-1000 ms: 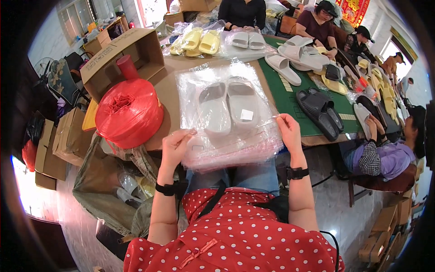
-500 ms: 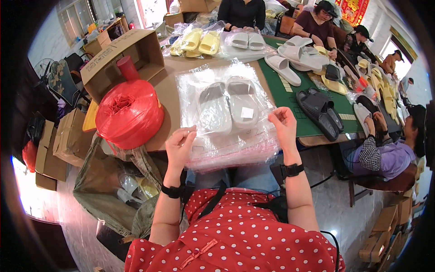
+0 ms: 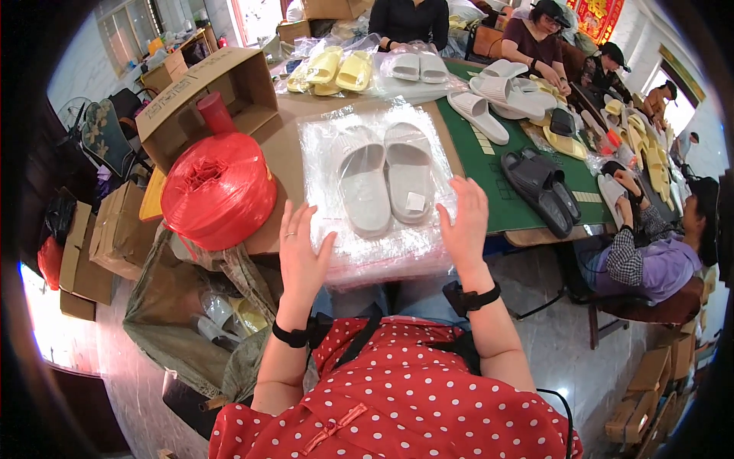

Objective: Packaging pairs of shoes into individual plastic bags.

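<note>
A pair of light grey slide sandals [image 3: 364, 187] lies side by side on a stack of clear plastic bags [image 3: 359, 264] at the table's near edge. The right sandal carries a small white label [image 3: 415, 201]. Whether the pair is inside the top bag or on it, I cannot tell for sure. My left hand [image 3: 301, 249] is at the left edge of the stack, fingers stretched and thumb apart. On the other side my right hand [image 3: 463, 226] has its fingers spread beside the right sandal. Neither hand grips anything.
To the left are a big red roll of plastic twine [image 3: 219, 193] and a cardboard box [image 3: 206, 103]. Bagged yellow slides [image 3: 336, 70] lie at the back. Black slides [image 3: 540, 187] and white slides [image 3: 508, 93] rest on the green mat [image 3: 497, 164]. Several people work around the table.
Both hands have let go of the clear plastic and opened their fingers. The plastic that was raised over the sandals has come down, and the sandals show more clearly.
</note>
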The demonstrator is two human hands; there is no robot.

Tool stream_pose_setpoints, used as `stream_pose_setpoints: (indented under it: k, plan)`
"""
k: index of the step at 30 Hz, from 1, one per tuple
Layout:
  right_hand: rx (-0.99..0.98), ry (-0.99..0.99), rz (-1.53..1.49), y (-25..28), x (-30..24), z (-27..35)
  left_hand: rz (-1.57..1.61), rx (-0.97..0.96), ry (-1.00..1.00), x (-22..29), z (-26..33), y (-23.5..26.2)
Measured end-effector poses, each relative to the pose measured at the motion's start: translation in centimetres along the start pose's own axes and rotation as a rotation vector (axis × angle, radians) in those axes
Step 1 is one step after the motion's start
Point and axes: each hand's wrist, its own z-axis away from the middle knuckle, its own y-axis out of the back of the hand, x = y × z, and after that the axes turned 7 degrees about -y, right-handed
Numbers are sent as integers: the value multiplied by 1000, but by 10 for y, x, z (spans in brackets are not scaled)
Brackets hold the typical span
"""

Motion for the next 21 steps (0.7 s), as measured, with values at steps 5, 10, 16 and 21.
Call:
stream_pose_setpoints:
  k: [5,10,16,21]
  plan:
    - [-216,378,-130,-31,-41,18,-16,-201,-269,22,-8,-30]
    - [-432,404,-95,-56,-25,35,28,-356,-188,-8,10,-72]
    - [-357,193,-185,-52,10,34,36,-376,-159,-11,10,-73]
    - [-333,226,-130,-53,8,38,28,-362,-162,-11,12,-74]
